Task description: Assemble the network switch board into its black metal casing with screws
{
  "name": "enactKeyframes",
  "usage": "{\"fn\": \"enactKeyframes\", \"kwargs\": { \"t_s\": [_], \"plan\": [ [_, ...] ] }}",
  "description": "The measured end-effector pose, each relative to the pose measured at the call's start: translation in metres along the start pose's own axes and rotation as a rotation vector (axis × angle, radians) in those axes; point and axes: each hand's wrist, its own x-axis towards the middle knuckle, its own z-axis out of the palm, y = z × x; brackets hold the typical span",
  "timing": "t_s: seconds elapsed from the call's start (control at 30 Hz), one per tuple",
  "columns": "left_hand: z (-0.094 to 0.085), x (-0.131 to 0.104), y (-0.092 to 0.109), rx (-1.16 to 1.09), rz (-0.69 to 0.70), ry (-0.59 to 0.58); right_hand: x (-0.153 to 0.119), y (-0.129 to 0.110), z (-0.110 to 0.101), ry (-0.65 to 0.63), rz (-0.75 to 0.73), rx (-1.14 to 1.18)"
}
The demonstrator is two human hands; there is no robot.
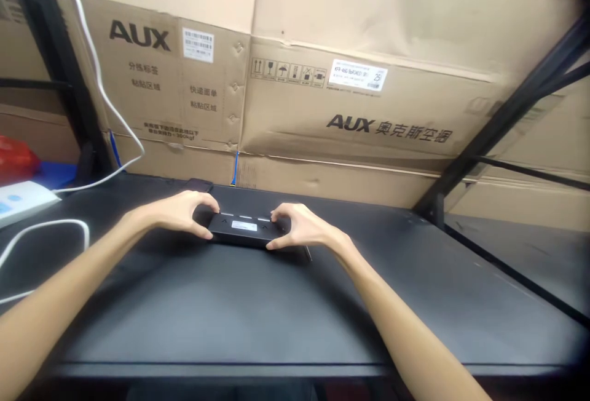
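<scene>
A flat black rectangular device (237, 235) with a white label, small dark marks and pale slots along its far edge is at the middle of the black table. My left hand (191, 213) grips its left end, thumb at the near edge and fingers at the far edge. On the right end, my right hand (297, 226) holds it the same way. A thin, dark, stick-like thing (308, 254) pokes out below my right hand; its kind cannot be made out. The device's underside is hidden.
Large AUX cardboard boxes (341, 106) stand along the table's back edge. A white power strip (27, 201) with a white cable (104, 90) lies at the left. Black metal frame bars (507, 112) slant at both sides. A dark flat item (200, 185) lies behind my left hand.
</scene>
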Motion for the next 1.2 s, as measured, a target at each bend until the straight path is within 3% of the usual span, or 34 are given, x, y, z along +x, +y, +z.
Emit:
{"fn": "enactKeyframes", "kwargs": {
  "t_s": [0.7,1.2],
  "plan": [
    [0.002,0.000,-0.003,0.083,-0.003,0.040,0.001,-0.004,0.001,0.016,-0.061,0.075],
    [0.010,0.004,0.010,0.092,0.070,0.057,0.004,-0.009,0.005,0.065,-0.063,0.007]
  ]
}}
